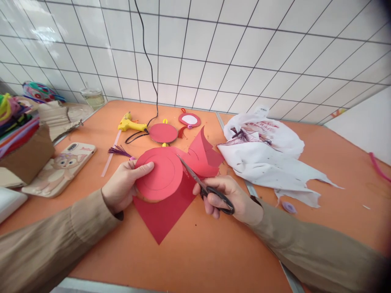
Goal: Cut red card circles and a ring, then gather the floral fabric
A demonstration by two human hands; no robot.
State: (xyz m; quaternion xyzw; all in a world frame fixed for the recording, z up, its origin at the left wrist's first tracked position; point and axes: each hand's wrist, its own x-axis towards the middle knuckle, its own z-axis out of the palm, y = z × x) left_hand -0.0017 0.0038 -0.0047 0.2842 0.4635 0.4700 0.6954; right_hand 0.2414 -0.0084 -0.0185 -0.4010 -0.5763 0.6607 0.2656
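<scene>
Sleeves (45,244) are being worn on both arms. Above an orange table (189,264), a disc (160,177) is being pinched by the left hand (122,185), scissors (197,178) being gripped by the right hand (226,189) at its edge. Paper (204,154) is apparently being cut; steady turning is seemingly being called for. The table is being backed by a tiled wall (198,44).

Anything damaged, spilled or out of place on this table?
Yes: right of the scissors, the white sheet beside the plastic bag has jagged edges and dark specks, as if torn or cut up. No spill shows.
</scene>
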